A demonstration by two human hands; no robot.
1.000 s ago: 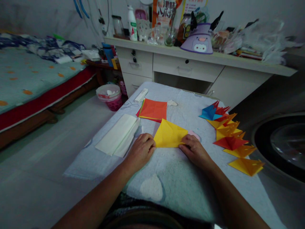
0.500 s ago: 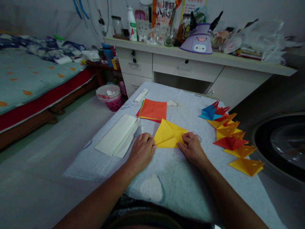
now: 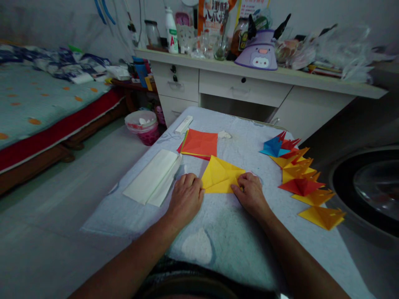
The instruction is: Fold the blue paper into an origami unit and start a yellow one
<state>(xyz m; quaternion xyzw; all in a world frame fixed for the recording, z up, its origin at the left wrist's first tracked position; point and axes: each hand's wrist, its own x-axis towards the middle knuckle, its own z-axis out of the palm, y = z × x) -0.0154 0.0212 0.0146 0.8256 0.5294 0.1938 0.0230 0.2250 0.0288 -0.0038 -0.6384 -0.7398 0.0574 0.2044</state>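
A creased sheet of yellow origami paper point(image 3: 220, 175) lies on the cloth-covered table in front of me, partly folded. My left hand point(image 3: 187, 193) is closed at its left corner, thumb and fingers pinching the edge. At the right corner my right hand point(image 3: 249, 189) grips the paper in the same way, its fingers curled. Just behind is a stack of square coloured paper point(image 3: 199, 143) with an orange sheet on top. To the left of my left hand lies a folded pale paper sheet point(image 3: 153, 177).
Several folded paper pieces point(image 3: 302, 187) in blue, red and yellow stand in a row along the table's right side. A white box-like strip point(image 3: 183, 124) and a crumpled tissue point(image 3: 224, 134) lie at the back. Beyond stands a white desk point(image 3: 246, 89); a pink bin point(image 3: 146, 128) is left.
Almost nothing differs. Both hands stay on the yellow paper's corners, and the whole view has shifted very slightly.
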